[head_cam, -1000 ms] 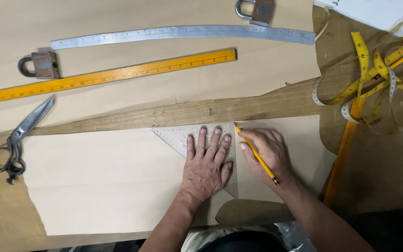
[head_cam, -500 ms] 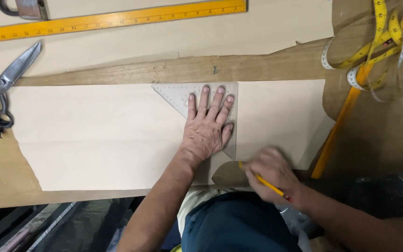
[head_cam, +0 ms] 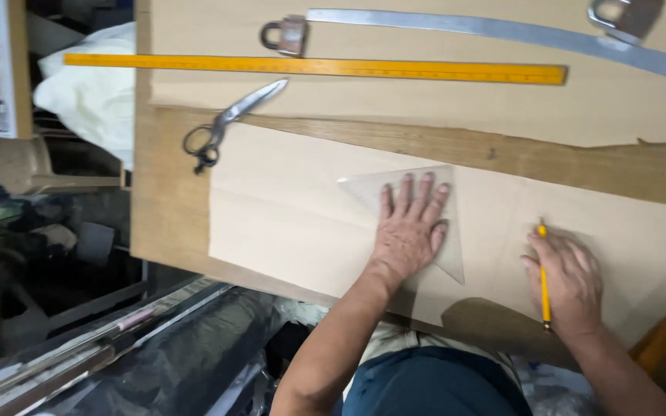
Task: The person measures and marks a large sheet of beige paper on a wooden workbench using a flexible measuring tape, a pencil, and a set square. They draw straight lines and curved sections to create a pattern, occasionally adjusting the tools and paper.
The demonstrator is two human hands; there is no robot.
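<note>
Left hand (head_cam: 408, 235): flat, fingers spread, pressing a clear plastic triangle (head_cam: 395, 192) onto smooth cream paper (head_cam: 287, 223); triangle lies under palm and fingertips. Right hand (head_cam: 568, 277): fingers curled around a slim yellow pencil (head_cam: 543, 270), tip pointing beyond the knuckles, resting on the paper. Beyond the fingertips: steel scissors (head_cam: 225, 123), long yellow ruler (head_cam: 317, 68), curved metal ruler (head_cam: 502, 32), two padlocks (head_cam: 287, 35), wooden table (head_cam: 171, 185)
</note>
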